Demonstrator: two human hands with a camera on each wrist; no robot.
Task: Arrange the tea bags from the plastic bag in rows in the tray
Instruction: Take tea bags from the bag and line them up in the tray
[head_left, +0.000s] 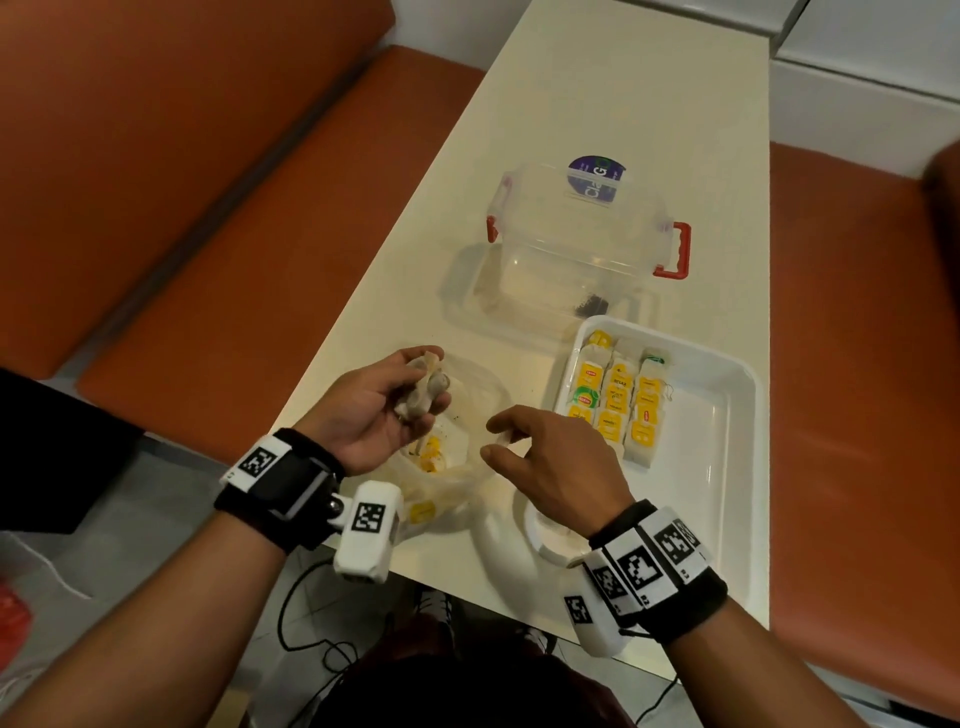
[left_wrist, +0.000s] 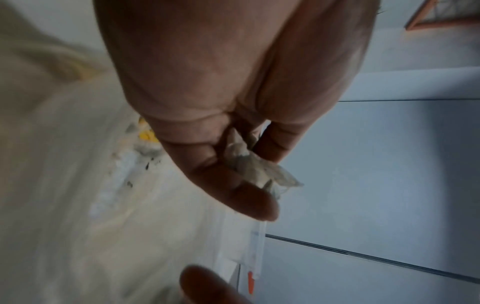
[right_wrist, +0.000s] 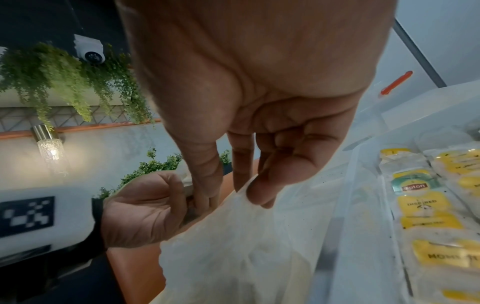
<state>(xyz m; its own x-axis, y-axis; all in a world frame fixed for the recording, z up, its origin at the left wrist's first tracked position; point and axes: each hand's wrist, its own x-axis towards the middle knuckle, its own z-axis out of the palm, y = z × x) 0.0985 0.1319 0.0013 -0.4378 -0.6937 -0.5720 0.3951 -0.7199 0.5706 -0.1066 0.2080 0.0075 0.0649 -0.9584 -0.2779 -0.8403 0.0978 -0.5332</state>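
Left hand (head_left: 382, 402) is curled around crumpled tea bags (head_left: 423, 387) above the plastic bag (head_left: 457, 457); bag rim is pinched by right hand (head_left: 550, 462). Rows lie in tray (head_left: 727, 467).

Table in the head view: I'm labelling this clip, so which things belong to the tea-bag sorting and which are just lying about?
Part of the job:
- plastic bag, its rim pinched by the right hand
- tea bags gripped in the left hand
- tray with rows of tea bags

Just lying about:
- clear container with red handles
- cable on the floor
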